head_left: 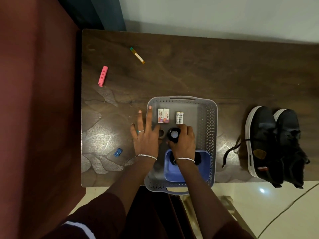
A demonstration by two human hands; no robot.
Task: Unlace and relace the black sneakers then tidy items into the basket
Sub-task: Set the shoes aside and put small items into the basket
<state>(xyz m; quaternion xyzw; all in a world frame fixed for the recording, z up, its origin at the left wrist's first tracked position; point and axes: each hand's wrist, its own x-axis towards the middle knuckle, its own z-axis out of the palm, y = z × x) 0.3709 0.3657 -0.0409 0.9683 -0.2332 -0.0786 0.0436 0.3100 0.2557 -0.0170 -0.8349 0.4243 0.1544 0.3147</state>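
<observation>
Right hand (pixel 183 144) grips the small black jar (pixel 174 134), likely light and rigid, round its sides; left hand (pixel 146 137) lies splayed.

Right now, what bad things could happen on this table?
1. The gray basket pokes out past the near edge of the table. Leaning on that end might tip it while the right hand grips the small black container.
2. The black sneakers overhang the edge too, and a loose lace trails. A snag might pull them down.
3. The blue sharpener lies outside the basket and might be forgotten.
</observation>
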